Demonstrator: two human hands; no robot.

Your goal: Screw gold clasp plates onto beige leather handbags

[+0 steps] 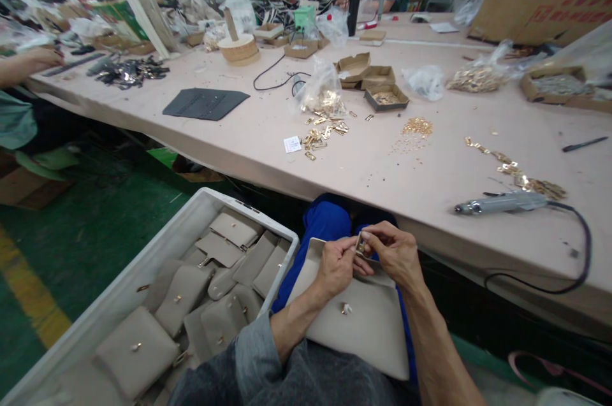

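A beige handbag (pixel 366 336) lies on my lap, with a small gold clasp (pixel 345 308) on its front. Over the bag's upper part my left hand (pixel 335 266) is closed, fingers bent around a narrow part of the bag. My right hand (pixel 396 252) pinches at a small gold metal fitting (pixel 360 244), which sits between the fingertips of both hands. How the fitting is joined to the bag is hidden by my fingers.
A pale crate (pixel 205 194) of beige bags (pixel 138 350) stands at my left. On the table (pixel 268 157) lie an electric screwdriver (pixel 502 203) with its cord, gold fittings (pixel 318 138), tiny gold pieces (pixel 417 126) and a dark sheet (pixel 205 104). Another person's hand (pixel 41 60) is far left.
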